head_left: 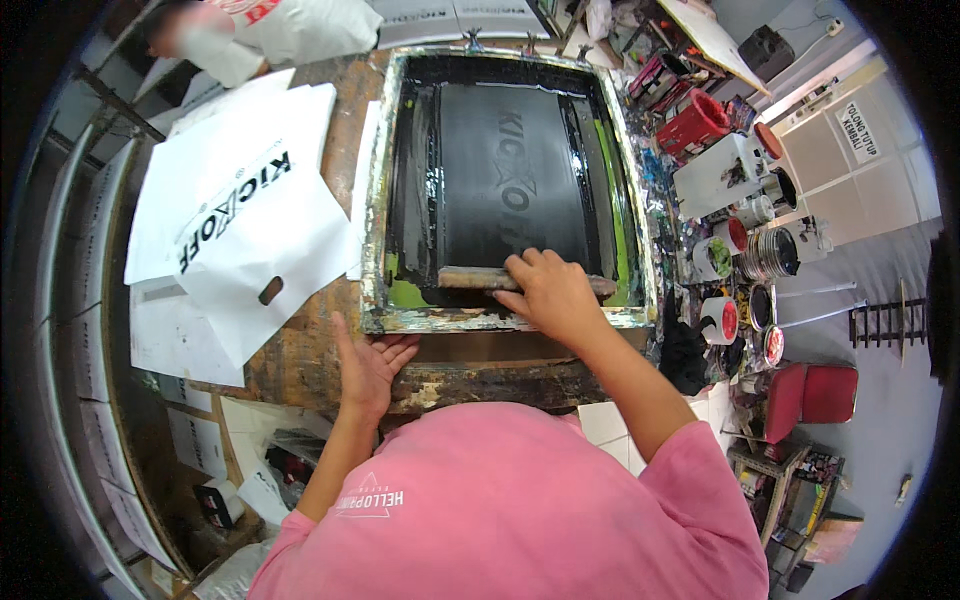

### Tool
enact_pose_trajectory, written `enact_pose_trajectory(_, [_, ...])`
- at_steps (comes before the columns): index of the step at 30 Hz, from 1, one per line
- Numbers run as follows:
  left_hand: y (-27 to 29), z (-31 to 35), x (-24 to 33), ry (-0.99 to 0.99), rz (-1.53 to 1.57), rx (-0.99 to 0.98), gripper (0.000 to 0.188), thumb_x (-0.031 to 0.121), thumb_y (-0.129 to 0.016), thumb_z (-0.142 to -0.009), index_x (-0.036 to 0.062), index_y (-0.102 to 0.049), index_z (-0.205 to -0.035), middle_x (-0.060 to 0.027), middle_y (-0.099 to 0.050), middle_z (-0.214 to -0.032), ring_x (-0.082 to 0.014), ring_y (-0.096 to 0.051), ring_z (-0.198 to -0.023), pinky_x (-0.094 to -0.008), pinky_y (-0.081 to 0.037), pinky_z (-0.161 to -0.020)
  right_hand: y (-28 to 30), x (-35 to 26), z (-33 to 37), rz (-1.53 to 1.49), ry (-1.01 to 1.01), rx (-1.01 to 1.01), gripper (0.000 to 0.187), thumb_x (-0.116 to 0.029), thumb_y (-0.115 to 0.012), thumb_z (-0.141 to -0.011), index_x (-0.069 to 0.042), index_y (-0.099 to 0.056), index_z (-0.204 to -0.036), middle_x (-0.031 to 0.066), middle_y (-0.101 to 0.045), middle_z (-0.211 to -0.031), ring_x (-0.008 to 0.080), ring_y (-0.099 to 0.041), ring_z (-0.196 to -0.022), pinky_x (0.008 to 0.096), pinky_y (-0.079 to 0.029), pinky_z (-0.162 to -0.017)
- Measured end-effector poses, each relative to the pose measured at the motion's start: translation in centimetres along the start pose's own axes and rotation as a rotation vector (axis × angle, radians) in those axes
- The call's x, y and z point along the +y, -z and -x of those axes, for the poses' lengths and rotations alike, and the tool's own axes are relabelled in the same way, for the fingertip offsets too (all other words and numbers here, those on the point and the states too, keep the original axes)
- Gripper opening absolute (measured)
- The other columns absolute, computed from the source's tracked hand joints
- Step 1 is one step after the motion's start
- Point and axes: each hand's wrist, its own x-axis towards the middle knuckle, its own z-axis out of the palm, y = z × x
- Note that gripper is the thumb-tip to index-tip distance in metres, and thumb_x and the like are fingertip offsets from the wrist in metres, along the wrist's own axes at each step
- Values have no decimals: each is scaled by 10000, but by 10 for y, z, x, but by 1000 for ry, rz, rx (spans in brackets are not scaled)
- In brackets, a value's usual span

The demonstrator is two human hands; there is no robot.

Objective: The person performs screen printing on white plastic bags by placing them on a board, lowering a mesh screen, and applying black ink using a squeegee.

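A screen-printing frame (510, 321) with a paint-crusted rim lies on the wooden table before me. Dark ink covers most of its mesh (470, 180), where printed lettering shows faintly, and green strips edge it. My right hand (553, 295) is closed round a wooden-handled squeegee (470, 278), which lies crosswise at the near end of the mesh. By the frame's near left corner is my left hand (372, 365), palm turned up, fingers spread, holding nothing. White printed bags (300, 230), one with a cut-out handle, lie in a loose pile left of the frame.
Ink tubs and a red bucket (692, 124) crowd the right side, with a black cloth (685, 350) nearer me. A red chair (800, 400) stands at right. Racks (110, 330) holding printed sheets line the left. Another person (290, 35) is at the far left.
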Motion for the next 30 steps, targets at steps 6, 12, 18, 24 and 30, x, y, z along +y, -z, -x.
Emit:
enact_pose_trajectory(6, [-10, 10, 4, -72, 14, -77, 1012, 815, -332, -935, -51, -336, -1460, -246, -596, -1267, -364, -601, -1224, -461, -473, -1075, 15, -16, 27, 74, 64, 136, 368, -352, -718, -874, -69, -602, -1079, 130, -576, -1062, 312, -597, -1018, 534, -495, -943])
enact_pose_trajectory(12, [-24, 44, 49, -349, 152, -370, 1033, 818, -338, -925, -65, -361, -1461, -313, -518, -1375, -448, -507, -1321, -536, -421, -1122, 88, -52, 14, 186, -49, 487, 362, -336, -705, -831, -80, -624, -1074, 114, -569, -998, 308, -561, -1027, 548, -342, -1043])
enact_pose_trajectory(18, [-60, 16, 65, -778, -834, -358, 958, 754, -388, -947, 18, -304, -1556, -332, -289, -1561, -481, -272, -1464, -611, -192, -1189, 176, -26, -51, 264, 82, 748, 342, -413, -617, -865, -73, -654, -878, 98, -633, -844, 301, -624, -841, 500, -405, -848])
enact_pose_trajectory(24, [-46, -39, 15, -782, -2068, 247, 950, 773, -410, -920, 125, -282, -1603, -351, -120, -1627, -510, -41, -1526, -733, -13, -1153, 245, -21, -87, 161, 92, 657, 392, -367, -532, -922, 2, -662, -910, 181, -659, -841, 346, -613, -800, 448, -462, -735])
enact_pose_trajectory(30, [-43, -57, 4, -772, -1975, 181, 1098, 835, -420, -861, -8, -326, -1558, -246, -251, -1633, -418, -84, -1550, -739, 106, -1127, 271, -40, -94, 112, -28, 656, 502, -400, -471, -900, 18, -655, -693, 145, -606, -603, 234, -573, -561, 403, -467, -549])
